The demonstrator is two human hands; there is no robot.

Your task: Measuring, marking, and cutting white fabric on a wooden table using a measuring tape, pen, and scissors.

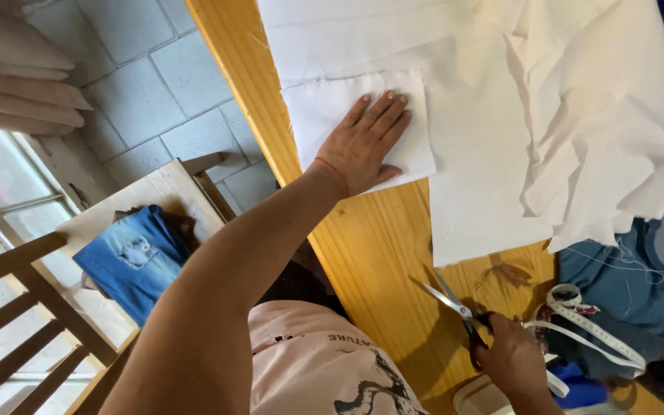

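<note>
Left hand point(364, 146) flat on cloth square point(324, 115) near table edge point(232, 69), right grip point(510, 355) grasping scissors point(455, 307)

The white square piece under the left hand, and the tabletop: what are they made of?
The white square piece looks like woven cotton-type cloth, matte, with frayed threads along its edges. The orange-yellow tabletop looks like varnished softwood, with visible grain lines and a slight sheen. The left hand lies flat on the piece.
</note>
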